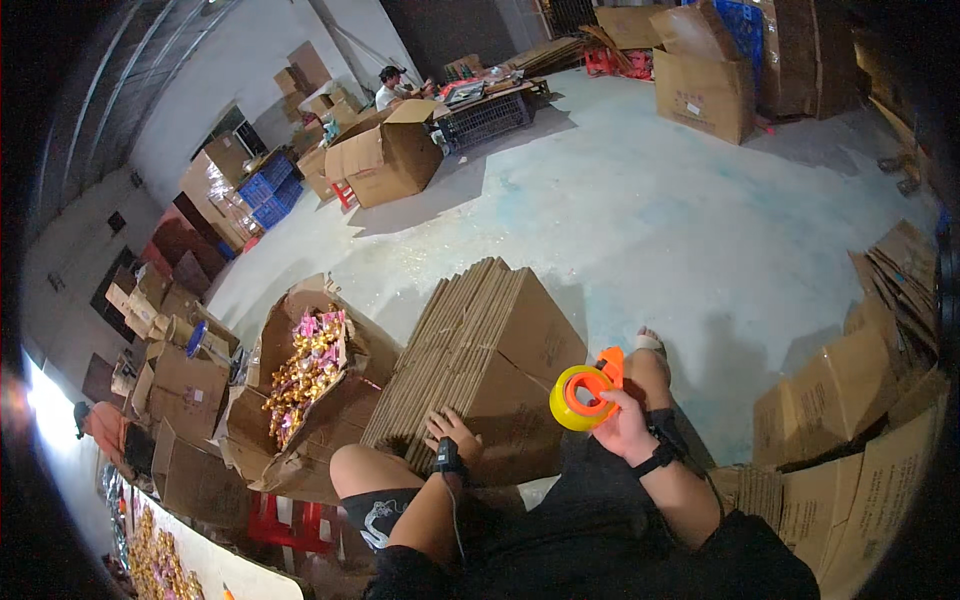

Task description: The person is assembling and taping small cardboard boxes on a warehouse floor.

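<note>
Right hand (622,425) is clamped on an orange-and-yellow tape dispenser (585,395) at lower centre; left hand (452,435) (fingers spread) rests on the flattened carton stack (480,360) beside it.

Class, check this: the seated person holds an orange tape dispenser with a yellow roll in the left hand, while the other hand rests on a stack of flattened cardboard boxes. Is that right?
Not quite. The head view shows the tape dispenser in the right hand; it is the left hand that rests on the stack of flattened cardboard boxes. The rest stands.
</note>
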A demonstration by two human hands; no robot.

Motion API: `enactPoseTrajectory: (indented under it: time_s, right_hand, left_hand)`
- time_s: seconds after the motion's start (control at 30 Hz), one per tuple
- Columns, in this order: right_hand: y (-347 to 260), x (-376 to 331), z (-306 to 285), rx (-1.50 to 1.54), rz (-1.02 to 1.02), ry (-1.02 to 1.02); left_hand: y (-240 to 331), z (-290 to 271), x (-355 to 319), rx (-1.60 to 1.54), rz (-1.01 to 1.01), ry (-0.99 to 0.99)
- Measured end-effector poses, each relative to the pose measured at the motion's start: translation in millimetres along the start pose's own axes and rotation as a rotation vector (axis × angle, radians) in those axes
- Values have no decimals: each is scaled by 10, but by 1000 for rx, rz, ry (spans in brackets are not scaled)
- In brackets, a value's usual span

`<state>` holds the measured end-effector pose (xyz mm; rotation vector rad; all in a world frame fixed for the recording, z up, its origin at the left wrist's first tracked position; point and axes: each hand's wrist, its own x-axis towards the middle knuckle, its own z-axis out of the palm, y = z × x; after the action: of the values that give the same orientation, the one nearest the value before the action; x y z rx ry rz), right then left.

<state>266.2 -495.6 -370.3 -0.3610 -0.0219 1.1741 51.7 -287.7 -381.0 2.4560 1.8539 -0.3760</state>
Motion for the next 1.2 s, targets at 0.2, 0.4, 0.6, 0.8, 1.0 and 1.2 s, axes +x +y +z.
enactPoseTrajectory:
  time_s: [0.2,0.4,0.6,0.8,1.0,1.2]
  right_hand:
    - [258,13,221,37,74,-28]
    - [40,11,55,-16,20,29]
    - [95,80,193,-45,-5,29]
    - [122,105,221,-67,-60,46]
    - [21,60,162,-112,-130,145]
    - [-211,-81,271,-50,22,286]
  left_hand:
    - [-734,1030,696,260,-89,527]
    - [4,166,-14,42,-6,80]
    - [-57,163,-44,-39,107,194]
    - [9,287,-235,-63,301,261]
    - [150,17,-530,-236,471,320]
    - [156,121,-329,-165,526,19]
